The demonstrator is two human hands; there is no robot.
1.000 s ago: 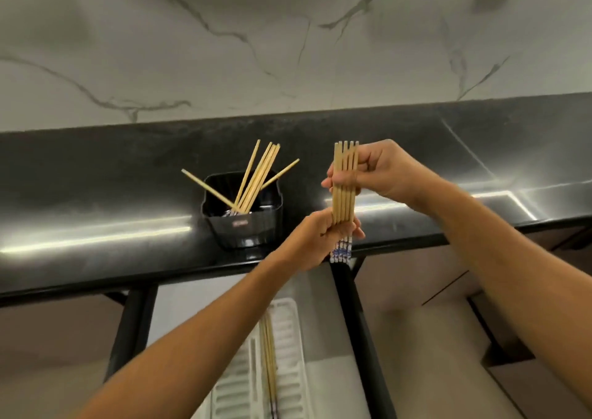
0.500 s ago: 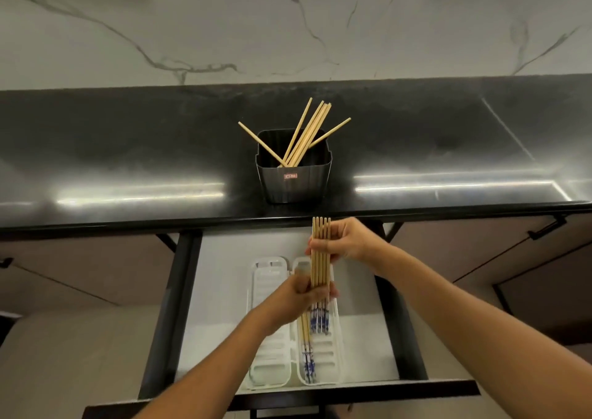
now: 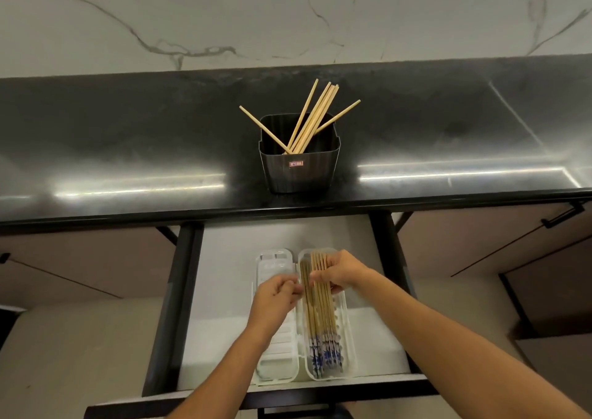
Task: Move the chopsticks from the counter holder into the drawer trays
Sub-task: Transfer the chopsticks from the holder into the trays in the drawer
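Observation:
A black ribbed holder [image 3: 299, 169] stands on the dark counter with several bamboo chopsticks [image 3: 315, 117] leaning in it. Below it, the open drawer [image 3: 224, 290] has two white slotted trays side by side. The left tray [image 3: 275, 354] has nothing in it. The right tray [image 3: 348, 338] has a bundle of chopsticks [image 3: 320, 309] lying lengthwise in it, blue-patterned tips towards me. My right hand [image 3: 341, 273] grips the far end of this bundle. My left hand [image 3: 277, 293] has curled fingers, with the tips against the bundle's left edge. I cannot tell whether it grips.
The black counter's front edge [image 3: 288, 213] overhangs the back of the drawer. Black drawer rails [image 3: 174, 290] run down both sides. Closed cabinet fronts flank the drawer, and the right one has a dark handle [image 3: 560, 217]. A marble wall rises behind the counter.
Both hands carried the bundle down from counter height into the drawer and laid it flat in the right tray. My left hand slipped off the bundle's lower part to its left edge.

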